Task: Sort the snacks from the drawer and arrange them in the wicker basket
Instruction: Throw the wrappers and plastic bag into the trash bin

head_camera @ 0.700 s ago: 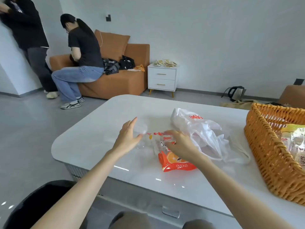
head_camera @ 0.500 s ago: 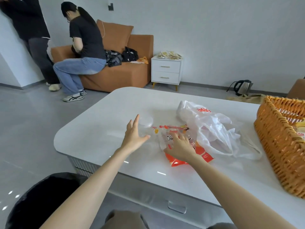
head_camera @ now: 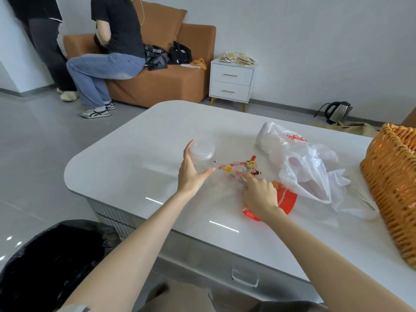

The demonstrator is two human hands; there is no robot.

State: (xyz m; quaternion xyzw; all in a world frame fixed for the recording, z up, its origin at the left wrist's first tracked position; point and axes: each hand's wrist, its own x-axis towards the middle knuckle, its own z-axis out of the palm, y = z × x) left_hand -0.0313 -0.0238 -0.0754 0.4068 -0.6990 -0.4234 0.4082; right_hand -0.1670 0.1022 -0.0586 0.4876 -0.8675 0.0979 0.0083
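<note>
On the white table (head_camera: pixel 135 161) stands a clear plastic jar (head_camera: pixel 203 150) with a clear lid. My left hand (head_camera: pixel 191 174) cups its left side, fingers straight beside the lid and thumb in front of the body. My right hand (head_camera: pixel 261 194) rests on an orange-red snack packet (head_camera: pixel 287 199). Its index finger presses a clear packet with cartoon print (head_camera: pixel 238 167). The orange wicker basket (head_camera: pixel 391 183) stands at the right edge, its inside hidden.
A crumpled white plastic bag (head_camera: pixel 304 163) lies between the packets and the basket. The table's drawer handle (head_camera: pixel 245 275) is below the front edge. A black bin bag (head_camera: pixel 45 266) sits at the lower left. Two people are by the orange sofa (head_camera: pixel 162 86).
My left hand has moved forward until it reaches the clear jar. My right hand has slid over the packets, and its index finger now points onto the cartoon packet.
</note>
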